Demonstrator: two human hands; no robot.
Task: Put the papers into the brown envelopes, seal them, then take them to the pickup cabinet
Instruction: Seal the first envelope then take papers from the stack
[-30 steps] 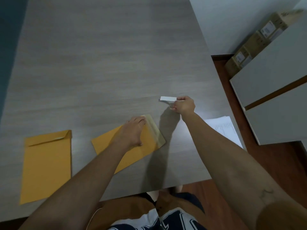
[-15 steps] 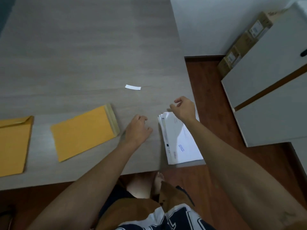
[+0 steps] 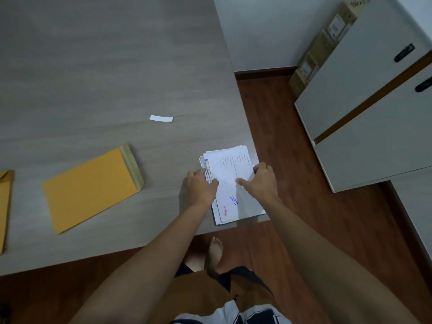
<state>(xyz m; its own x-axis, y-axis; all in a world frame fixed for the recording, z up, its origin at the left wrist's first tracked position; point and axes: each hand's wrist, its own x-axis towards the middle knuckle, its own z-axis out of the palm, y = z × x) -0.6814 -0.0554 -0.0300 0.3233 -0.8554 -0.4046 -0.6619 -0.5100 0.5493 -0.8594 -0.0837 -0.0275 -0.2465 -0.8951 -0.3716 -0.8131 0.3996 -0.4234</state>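
Both of your hands are on a stack of white papers [image 3: 236,181] lying at the right edge of the grey wood-grain table [image 3: 98,66], right of the frame's centre. Your left hand [image 3: 202,185] grips the stack's left edge, its fingers curled over the sheets and the thumb on top. Your right hand [image 3: 259,181] holds the right edge, fingers curled around it and the thumb stretched flat across the top page, which carries printed lines and blue and red stamps. Well to the left of the papers, a brown envelope [image 3: 91,187] lies flat and tilted, its flap open at the upper right end. A second brown envelope [image 3: 4,206] is partly cut off at the frame's left edge. A small white strip [image 3: 161,118] lies alone on the table above the papers. White cabinets [image 3: 374,113] stand at the right, with cardboard boxes [image 3: 325,45] behind them.
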